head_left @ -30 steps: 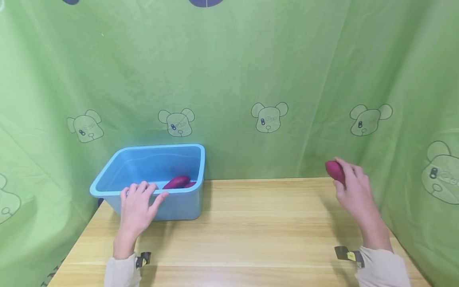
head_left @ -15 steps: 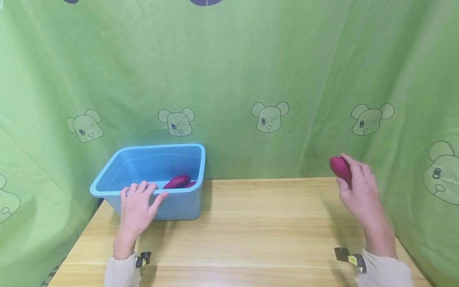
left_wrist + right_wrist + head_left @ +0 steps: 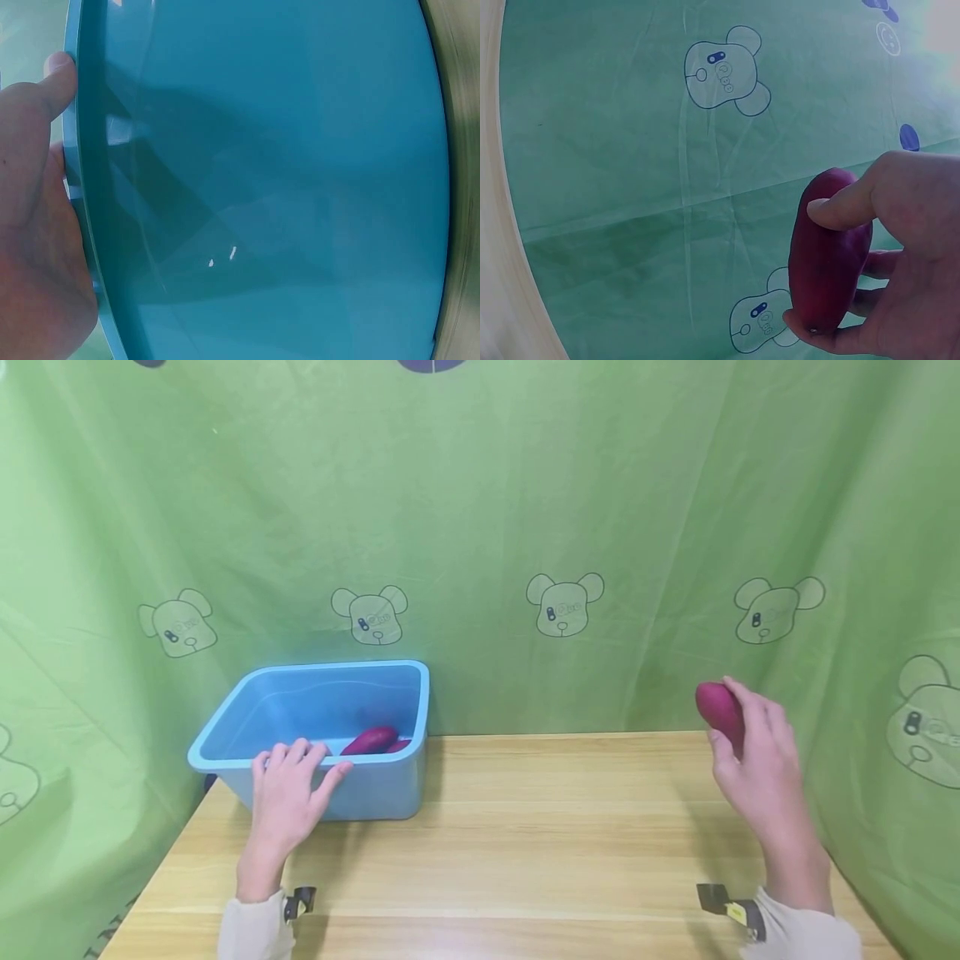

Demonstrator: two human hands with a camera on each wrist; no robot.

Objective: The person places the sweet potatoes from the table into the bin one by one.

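Note:
In the head view a blue plastic bin (image 3: 352,789) stands at the left on the table. My left hand (image 3: 285,802) grips its near rim, fingers hooked over the edge into the bin. The left wrist view shows the thumb (image 3: 61,79) at the rim, beside the bin's outer wall (image 3: 300,187). At the right, my right hand (image 3: 761,768) holds a purple-red sweet potato (image 3: 720,710) above the table. The right wrist view has this sweet potato (image 3: 829,255) nearly upright, thumb across its upper part and fingers behind and below it.
Inside the bin lie a purple-red sweet potato (image 3: 371,741) and part of another (image 3: 399,746), mostly hidden by the near rim. The wooden table (image 3: 540,843) reaches back to a green curtain (image 3: 480,527) with bear-head prints, which also hangs along both sides.
My right hand has moved slightly to the right and up in the head view, carrying the sweet potato, and has slowed. The left hand and the bin have stayed in place.

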